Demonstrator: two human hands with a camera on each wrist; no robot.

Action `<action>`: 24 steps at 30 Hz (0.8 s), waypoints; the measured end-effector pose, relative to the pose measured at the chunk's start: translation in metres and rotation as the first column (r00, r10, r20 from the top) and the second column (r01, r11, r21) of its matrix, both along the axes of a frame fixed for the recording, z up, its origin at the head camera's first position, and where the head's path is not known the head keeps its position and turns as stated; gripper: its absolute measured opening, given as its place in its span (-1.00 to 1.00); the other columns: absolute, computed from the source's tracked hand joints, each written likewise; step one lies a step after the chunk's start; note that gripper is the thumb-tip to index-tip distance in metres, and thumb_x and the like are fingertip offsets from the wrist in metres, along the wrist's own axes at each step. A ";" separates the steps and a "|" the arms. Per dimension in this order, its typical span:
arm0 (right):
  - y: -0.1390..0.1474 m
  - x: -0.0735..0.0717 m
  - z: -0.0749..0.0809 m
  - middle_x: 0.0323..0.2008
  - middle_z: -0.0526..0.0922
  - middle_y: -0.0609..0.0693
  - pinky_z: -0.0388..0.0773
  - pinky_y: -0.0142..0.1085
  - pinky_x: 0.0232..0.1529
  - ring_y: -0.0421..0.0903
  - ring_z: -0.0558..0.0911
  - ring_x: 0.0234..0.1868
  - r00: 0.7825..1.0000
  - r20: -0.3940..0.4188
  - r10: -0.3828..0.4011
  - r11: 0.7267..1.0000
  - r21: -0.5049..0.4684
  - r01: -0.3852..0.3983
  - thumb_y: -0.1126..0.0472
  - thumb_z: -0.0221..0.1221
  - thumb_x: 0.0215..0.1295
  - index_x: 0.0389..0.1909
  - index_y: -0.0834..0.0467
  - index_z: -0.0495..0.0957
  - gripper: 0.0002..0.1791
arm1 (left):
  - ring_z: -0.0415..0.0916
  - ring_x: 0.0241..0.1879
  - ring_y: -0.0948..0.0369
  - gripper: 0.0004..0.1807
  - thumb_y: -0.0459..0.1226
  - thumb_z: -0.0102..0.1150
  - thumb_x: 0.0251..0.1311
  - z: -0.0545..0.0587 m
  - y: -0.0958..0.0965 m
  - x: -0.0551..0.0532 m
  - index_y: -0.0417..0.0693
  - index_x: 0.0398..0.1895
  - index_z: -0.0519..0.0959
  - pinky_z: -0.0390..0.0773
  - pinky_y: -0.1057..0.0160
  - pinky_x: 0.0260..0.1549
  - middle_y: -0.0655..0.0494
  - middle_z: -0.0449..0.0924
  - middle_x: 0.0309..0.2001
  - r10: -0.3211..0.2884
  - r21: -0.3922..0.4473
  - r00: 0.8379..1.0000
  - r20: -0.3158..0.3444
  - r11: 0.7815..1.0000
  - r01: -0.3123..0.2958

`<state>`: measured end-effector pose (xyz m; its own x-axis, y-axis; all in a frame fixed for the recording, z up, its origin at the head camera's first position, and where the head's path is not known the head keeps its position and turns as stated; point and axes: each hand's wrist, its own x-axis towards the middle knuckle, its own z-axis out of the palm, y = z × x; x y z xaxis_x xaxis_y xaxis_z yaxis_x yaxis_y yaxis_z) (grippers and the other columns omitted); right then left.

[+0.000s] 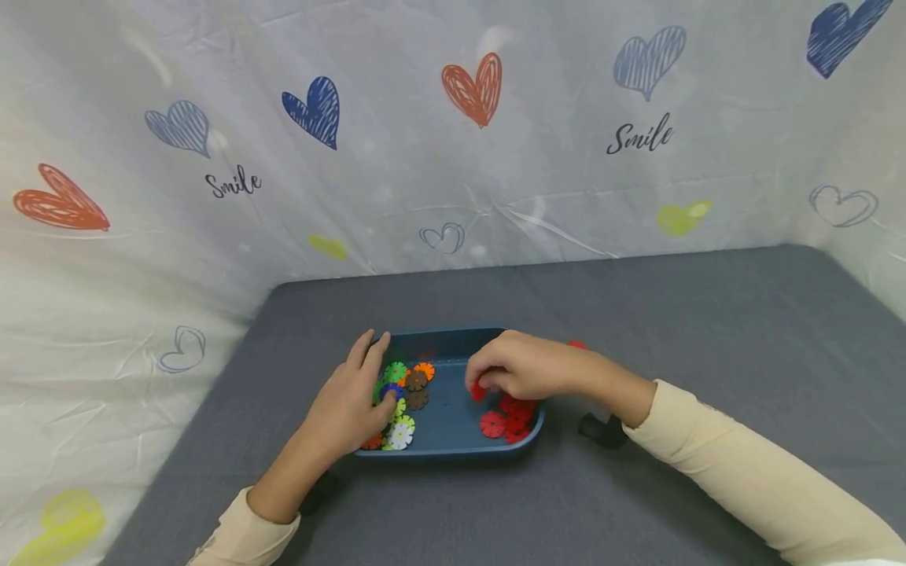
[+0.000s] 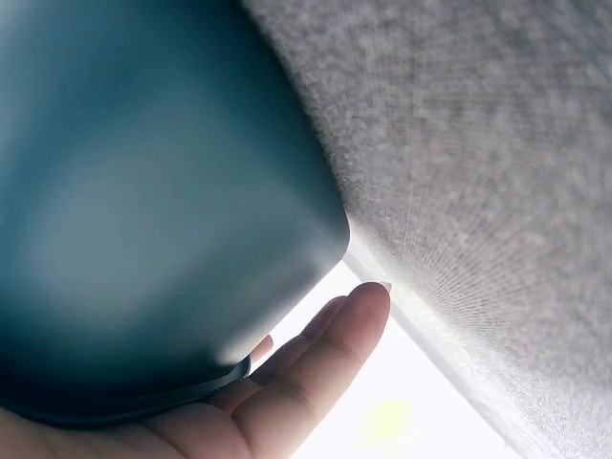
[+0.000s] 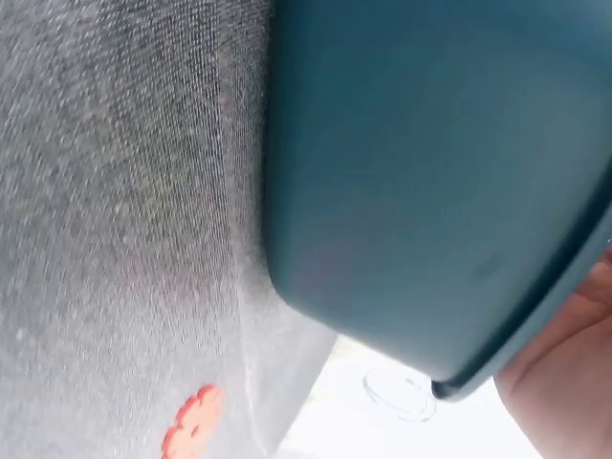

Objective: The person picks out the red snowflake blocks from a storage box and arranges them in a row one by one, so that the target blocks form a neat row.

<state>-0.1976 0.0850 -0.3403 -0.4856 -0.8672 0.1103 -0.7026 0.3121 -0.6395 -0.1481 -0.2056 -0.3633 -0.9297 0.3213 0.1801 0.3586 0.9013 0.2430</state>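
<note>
Sorting is what this looks like, with both hands working over a blue tray [image 1: 453, 346] on a grey mat [image 1: 708, 330]. The right hand [image 1: 520, 369] hangs above the tray's right half, fingers curled down and pinching a red disc [image 1: 478, 390] at their tips. Directly under the wrist, at the tray's right end, lies a red cluster [image 1: 511, 419] of the same toothed discs, all one colour, so the pinched disc sits just beside its own kind.

Over on the other side, the left hand [image 1: 351, 405] rests on the tray's left edge, fingers fairly straight and close together, reaching along the rim. The thumb touches the mixed pile [image 1: 402, 397]: green, orange, brown, blue, yellow and white discs heaped against the left wall. That hand seems to steady the tray and pen the mixed colours in. Whether the thumb pinches a disc, I cannot tell.

The left wrist view shows only the tray's blurred outer wall [image 2: 143, 191] with straight fingers [image 2: 325, 359] lying alongside it, which fits a bracing hold. The right wrist view shows the tray's outer wall, too, and one stray disc [image 3: 191, 423] lying on the mat outside the tray, well apart from the cluster. Behind the mat hangs a white cloth [image 1: 425, 157] printed with hearts.
</note>
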 end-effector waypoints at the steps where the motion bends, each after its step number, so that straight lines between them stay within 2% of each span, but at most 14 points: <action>1: 0.001 0.000 0.001 -0.29 0.69 -0.12 0.57 -0.31 -0.30 -0.23 0.59 -0.35 1.000 0.003 -0.012 1.000 -0.012 0.012 0.44 0.11 0.41 -0.16 0.14 0.69 -0.78 | 0.51 0.04 -0.25 -0.11 -0.26 0.30 0.22 0.000 0.000 0.000 -0.22 0.56 0.10 0.52 -0.07 -0.29 -0.31 0.00 0.51 0.000 0.000 1.000 0.000 1.000 0.000; 4: 0.005 0.000 0.003 -0.31 0.70 -0.14 0.58 -0.31 -0.32 -0.16 0.64 -0.35 0.997 0.041 -0.069 0.997 -0.040 0.071 0.41 0.17 0.39 -0.14 0.15 0.66 -0.84 | 0.49 0.06 -0.27 -0.11 -0.26 0.31 0.22 0.000 0.000 0.000 -0.22 0.56 0.10 0.53 -0.10 -0.26 -0.31 0.00 0.51 -0.001 0.001 1.000 0.001 1.000 0.001; 7: 0.008 -0.001 0.006 -0.38 0.70 -0.11 0.60 -0.25 -0.33 -0.05 0.67 -0.37 0.985 0.109 -0.134 0.986 -0.086 0.144 0.37 0.28 0.32 -0.23 0.12 0.64 -0.91 | 0.49 0.08 -0.27 -0.12 -0.26 0.30 0.22 0.000 0.000 0.000 -0.22 0.56 0.10 0.53 -0.10 -0.26 -0.30 0.00 0.51 -0.001 0.006 1.000 0.001 1.000 0.001; 9: 0.011 -0.002 0.007 -0.42 0.69 -0.06 0.63 -0.15 -0.34 0.06 0.67 -0.40 0.967 0.183 -0.177 0.972 -0.123 0.201 0.36 0.32 0.28 -0.29 0.12 0.65 -0.92 | 0.49 0.07 -0.27 -0.12 -0.26 0.29 0.22 -0.001 0.000 0.000 -0.22 0.56 0.10 0.52 -0.10 -0.26 -0.30 0.00 0.52 -0.002 0.008 1.000 -0.002 1.000 0.002; 13: 0.020 -0.004 0.011 -0.45 0.69 0.01 0.64 -0.01 -0.31 0.25 0.66 -0.39 0.917 0.316 -0.243 0.935 -0.177 0.308 0.38 0.34 0.24 -0.31 0.19 0.67 -0.94 | 0.50 0.06 -0.26 -0.13 -0.26 0.28 0.23 -0.002 0.000 -0.001 -0.22 0.56 0.10 0.53 -0.13 -0.22 -0.30 0.01 0.51 -0.008 0.011 1.000 -0.009 1.000 0.009; 16: 0.027 -0.006 0.015 -0.44 0.70 0.03 0.62 -0.13 -0.42 0.25 0.67 -0.36 0.885 0.362 -0.294 0.912 -0.171 0.373 0.36 0.34 0.25 -0.29 0.21 0.68 -0.95 | 0.48 0.09 -0.27 -0.13 -0.26 0.27 0.24 -0.002 0.000 -0.001 -0.22 0.57 0.09 0.53 -0.18 -0.15 -0.30 0.01 0.51 -0.008 0.009 1.000 -0.009 1.000 0.008; 19: 0.034 -0.007 0.017 -0.43 0.70 0.04 0.52 -0.24 -0.52 0.15 0.68 -0.36 0.862 0.377 -0.338 0.896 -0.152 0.417 0.34 0.35 0.25 -0.27 0.19 0.69 -0.94 | 0.47 0.11 -0.28 -0.13 -0.26 0.27 0.24 -0.002 -0.001 -0.001 -0.22 0.56 0.09 0.53 -0.20 -0.13 -0.29 0.00 0.52 -0.006 0.008 1.000 -0.008 1.000 0.006; 22: 0.040 -0.006 0.017 -0.41 0.71 0.06 0.55 -0.19 -0.49 0.07 0.68 -0.38 0.850 0.384 -0.361 0.886 -0.142 0.441 0.33 0.34 0.25 -0.26 0.20 0.70 -0.93 | 0.47 0.11 -0.28 -0.13 -0.26 0.26 0.24 -0.002 -0.001 -0.001 -0.22 0.56 0.09 0.53 -0.19 -0.13 -0.28 0.00 0.52 -0.005 0.009 1.000 -0.006 1.000 0.005; 24: 0.043 -0.006 0.017 -0.40 0.72 0.06 0.59 -0.12 -0.44 0.10 0.68 -0.37 0.840 0.393 -0.373 0.880 -0.138 0.455 0.33 0.35 0.25 -0.25 0.21 0.71 -0.92 | 0.47 0.11 -0.28 -0.13 -0.25 0.26 0.25 -0.002 -0.001 0.000 -0.22 0.57 0.09 0.53 -0.19 -0.13 -0.28 -0.01 0.52 -0.006 0.010 1.000 -0.003 1.000 0.006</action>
<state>-0.2035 0.1283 -0.3238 -0.8353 -0.5490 0.0291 -0.2603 0.3484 -0.9005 -0.1485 -0.2066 -0.3650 -0.9274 0.3247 0.1860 0.3643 0.8969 0.2507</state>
